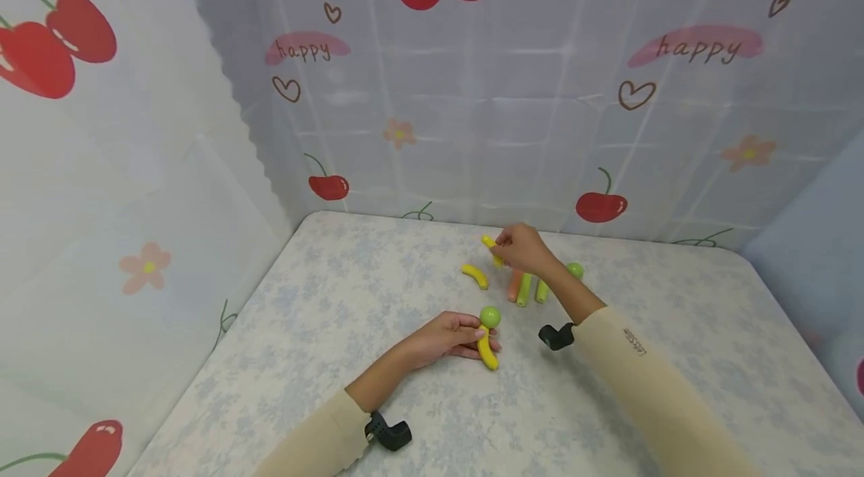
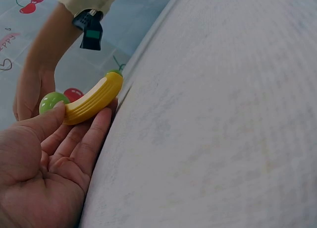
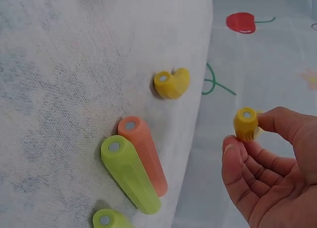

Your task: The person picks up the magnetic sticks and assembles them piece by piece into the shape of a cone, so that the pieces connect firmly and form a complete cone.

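Note:
My left hand [image 1: 442,338] holds a yellow curved magnetic rod [image 1: 487,353] between thumb and fingers, just over the table. At the rod's far end sits a green ball [image 1: 490,316], seemingly touching it. Farther back, my right hand [image 1: 523,248] pinches another yellow curved rod [image 3: 246,125] by thumb and fingertips, raised above the tabletop. Its end shows a round grey metal disc in the right wrist view. Between the hands, a third yellow curved rod [image 1: 475,276] lies on the table.
An orange straight rod [image 1: 515,286] lies against a light green rod [image 1: 524,291], with a second green rod [image 1: 542,292] beside them. Partly behind my right forearm is another green ball [image 1: 575,270]. Cherry-printed curtains [image 1: 432,109] border the patterned table [image 1: 324,289].

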